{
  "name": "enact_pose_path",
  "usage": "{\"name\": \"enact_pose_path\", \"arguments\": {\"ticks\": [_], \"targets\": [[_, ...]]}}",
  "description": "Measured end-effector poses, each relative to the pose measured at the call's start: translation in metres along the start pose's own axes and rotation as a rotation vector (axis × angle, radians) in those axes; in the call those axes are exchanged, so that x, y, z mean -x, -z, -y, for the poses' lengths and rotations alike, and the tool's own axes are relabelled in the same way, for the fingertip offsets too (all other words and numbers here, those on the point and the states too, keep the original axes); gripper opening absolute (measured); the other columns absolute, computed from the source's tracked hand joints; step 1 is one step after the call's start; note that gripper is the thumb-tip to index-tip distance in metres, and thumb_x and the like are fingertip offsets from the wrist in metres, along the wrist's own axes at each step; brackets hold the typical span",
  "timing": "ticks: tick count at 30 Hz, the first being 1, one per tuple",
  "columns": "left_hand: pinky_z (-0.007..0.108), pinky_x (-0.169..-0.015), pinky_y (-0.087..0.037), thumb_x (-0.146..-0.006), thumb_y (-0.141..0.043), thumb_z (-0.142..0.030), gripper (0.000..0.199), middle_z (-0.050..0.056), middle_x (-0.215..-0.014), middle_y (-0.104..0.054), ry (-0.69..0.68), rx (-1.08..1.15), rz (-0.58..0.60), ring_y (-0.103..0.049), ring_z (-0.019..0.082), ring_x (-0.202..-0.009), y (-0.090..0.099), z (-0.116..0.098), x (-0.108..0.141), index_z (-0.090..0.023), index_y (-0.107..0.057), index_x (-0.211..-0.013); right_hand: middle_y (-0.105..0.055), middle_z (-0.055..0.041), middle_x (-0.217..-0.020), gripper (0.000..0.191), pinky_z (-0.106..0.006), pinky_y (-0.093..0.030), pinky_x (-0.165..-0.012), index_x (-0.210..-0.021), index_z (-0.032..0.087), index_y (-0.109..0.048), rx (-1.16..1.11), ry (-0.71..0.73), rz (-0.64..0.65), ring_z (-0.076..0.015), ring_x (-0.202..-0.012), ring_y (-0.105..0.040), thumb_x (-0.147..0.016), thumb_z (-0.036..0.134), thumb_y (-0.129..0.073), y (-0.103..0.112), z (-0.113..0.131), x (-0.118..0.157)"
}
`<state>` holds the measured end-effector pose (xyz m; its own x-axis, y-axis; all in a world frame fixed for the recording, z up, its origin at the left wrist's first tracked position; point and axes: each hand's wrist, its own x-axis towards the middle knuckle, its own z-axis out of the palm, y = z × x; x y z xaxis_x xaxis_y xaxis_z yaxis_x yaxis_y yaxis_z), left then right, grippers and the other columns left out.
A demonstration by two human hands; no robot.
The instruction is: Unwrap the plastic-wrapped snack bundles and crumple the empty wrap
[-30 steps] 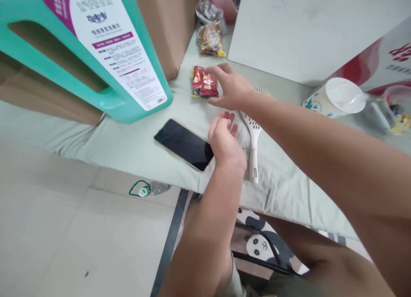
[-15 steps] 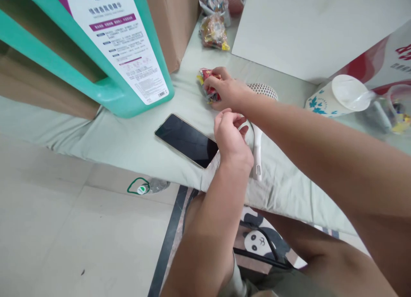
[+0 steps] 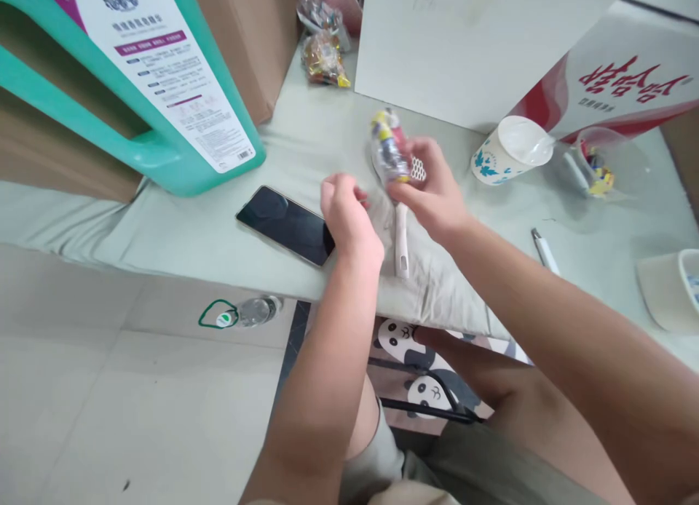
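Observation:
My right hand [image 3: 434,188] grips a small snack packet [image 3: 390,148], shiny with yellow, red and silver parts and blurred by motion. The packet is held above a white long-handled tool [image 3: 402,247] that has honeycomb holes in its head and lies on the cloth-covered table. My left hand [image 3: 349,210] hovers at the right end of a black smartphone [image 3: 287,225], its fingers loosely curled and apart with nothing visible in them. Whether it touches the phone, I cannot tell.
A large green jug [image 3: 218,112] stands at the left by a cardboard box [image 3: 240,39]. Wrapped snacks [image 3: 323,60] lie behind. To the right are a paper cup [image 3: 494,156], a clear plastic cup [image 3: 611,156], a white-handled tool [image 3: 545,250] and a white bowl [image 3: 663,294].
My right hand has lifted the snack packet off the table and brought it right, over the honeycomb tool. My left hand stays by the phone. The view has shifted to the right.

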<state>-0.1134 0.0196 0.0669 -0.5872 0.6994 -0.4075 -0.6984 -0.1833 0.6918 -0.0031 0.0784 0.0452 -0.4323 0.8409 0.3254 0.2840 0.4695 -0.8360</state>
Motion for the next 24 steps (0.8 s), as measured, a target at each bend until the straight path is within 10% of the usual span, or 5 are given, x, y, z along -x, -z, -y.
{"name": "enact_pose_path", "arguments": {"ticks": [4, 8, 14, 24], "targets": [[0.028, -0.079, -0.049, -0.091, -0.070, -0.035, 0.021, 0.000, -0.081, -0.060, 0.229, -0.252, 0.492, -0.063, 0.015, -0.081, -0.005, 0.019, 0.016, -0.020, -0.059, -0.082, -0.067, 0.0061, -0.117, 0.028, -0.034, -0.062, -0.073, -0.104, 0.039, -0.056, -0.703, -0.171, -0.173, -0.0188, -0.096, -0.072, -0.079, 0.036, -0.070, 0.033, 0.027, 0.073], [0.037, -0.096, -0.052, -0.086, -0.077, -0.033, 0.019, 0.004, -0.093, -0.068, 0.515, -0.506, 0.963, -0.067, 0.021, -0.097, -0.012, 0.039, 0.038, -0.019, -0.066, -0.091, -0.069, 0.0061, -0.120, 0.024, -0.034, -0.066, -0.081, -0.098, 0.040, -0.066, -0.821, -0.249, -0.434, -0.0196, -0.107, -0.071, -0.076, 0.031, -0.073, 0.064, 0.033, 0.139], [0.037, -0.100, -0.055, -0.075, -0.086, -0.015, 0.037, 0.004, -0.104, -0.071, 0.326, -0.512, 0.776, -0.068, 0.021, -0.105, -0.022, 0.077, 0.057, -0.022, -0.064, -0.104, -0.066, 0.0007, -0.116, 0.046, -0.036, -0.062, -0.074, -0.105, 0.036, -0.050, -0.632, -0.404, -0.511, -0.0217, -0.102, -0.068, -0.073, 0.044, -0.081, 0.086, 0.000, 0.175], [0.047, -0.103, -0.059, -0.079, -0.086, -0.028, 0.036, 0.007, -0.106, -0.077, 0.561, -0.367, 0.805, -0.072, 0.031, -0.118, -0.046, 0.122, 0.088, -0.023, -0.069, -0.110, -0.062, -0.0057, -0.120, 0.042, -0.034, -0.055, -0.071, -0.120, 0.032, -0.045, -0.276, -0.487, -0.383, -0.0194, -0.088, -0.066, -0.088, 0.054, -0.060, 0.131, -0.024, 0.192]]}}
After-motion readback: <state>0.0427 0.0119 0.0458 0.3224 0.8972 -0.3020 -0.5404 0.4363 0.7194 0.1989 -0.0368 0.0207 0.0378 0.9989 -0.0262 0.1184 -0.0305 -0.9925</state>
